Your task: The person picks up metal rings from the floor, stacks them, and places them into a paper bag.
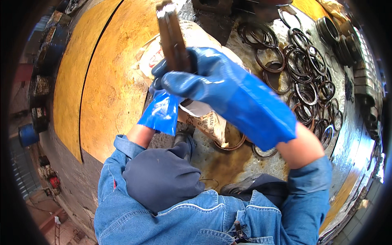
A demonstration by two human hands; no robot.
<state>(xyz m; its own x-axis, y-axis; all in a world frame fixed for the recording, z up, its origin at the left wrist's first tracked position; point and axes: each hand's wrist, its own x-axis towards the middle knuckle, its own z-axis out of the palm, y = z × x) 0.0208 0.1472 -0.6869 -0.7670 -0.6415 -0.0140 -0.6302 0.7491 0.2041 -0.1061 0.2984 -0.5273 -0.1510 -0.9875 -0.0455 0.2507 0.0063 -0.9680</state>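
Above the curled fingers (179, 83) of the right hand (210, 73) rises a rust-brown metal piece (172, 38), long, ridged and slightly blurred, tilted a little to the left, its lower end gripped by those fingers. Just behind and to their left is the left hand (157, 85), in a matching blue glove; it is partly hidden, so I cannot tell whether its fingers grip the piece or only touch it. Beyond the fingers lies a pale sack (198, 34), and just below them a brown paper one (208, 124) with dark print. Well to their right, dark metal rings (308, 75) overlap in a loose heap on the stained floor (218, 161). Left of the fingers lies a yellowish board (110, 81).
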